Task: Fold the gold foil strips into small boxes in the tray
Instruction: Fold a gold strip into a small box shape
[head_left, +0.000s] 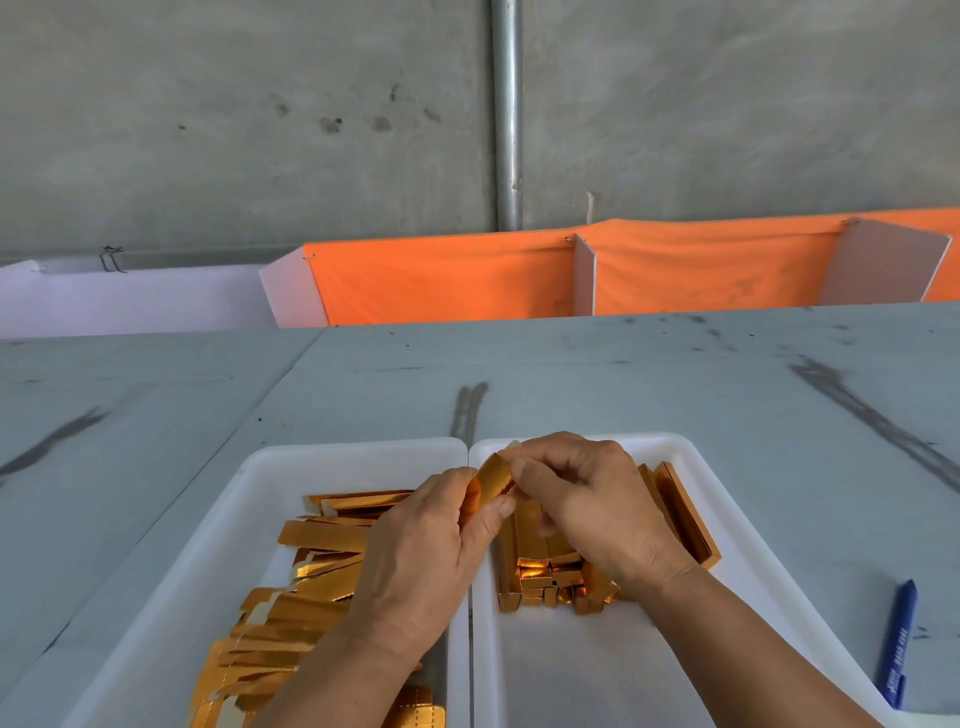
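Observation:
Both hands hold one gold foil strip (491, 480) above the gap between two white trays. My left hand (421, 551) grips its lower end, and my right hand (587, 493) pinches its upper end with fingertips. The strip is bent partway along its length. The left tray (249, 483) holds a loose pile of flat gold strips (306, 582). The right tray (691, 467) holds several folded gold boxes (550, 577), with long ones (685, 514) leaning near its right wall.
A blue pen (897, 644) lies on the grey table (623, 374) to the right of the right tray. Orange cloth and white dividers (584, 275) stand along the table's far edge, with a concrete wall and a metal pipe (506, 114) behind.

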